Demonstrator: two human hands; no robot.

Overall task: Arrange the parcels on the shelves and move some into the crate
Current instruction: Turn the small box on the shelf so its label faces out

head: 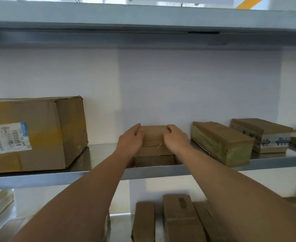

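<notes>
The small brown parcel (153, 137) lies in the middle of the metal shelf (74, 179), straight in front of the person, with its long axis running away from the body toward the white back wall (178, 84). The left hand (131, 139) and the right hand (174, 139) are apart, one on each long side, and their fingers curl over the far top corners, so both grip it equally; neither arm is nearer. Below the hands there is a second brown face, which may be another parcel under it or only a reflection in the shiny shelf; I cannot tell.

To the left stands a large carton (39, 133) with a label, well apart. To the right a taped parcel (220, 142) lies near, then a labelled parcel (260, 133). On the shelf below, several upright parcels (178, 217) stand together. The crate is not in view.
</notes>
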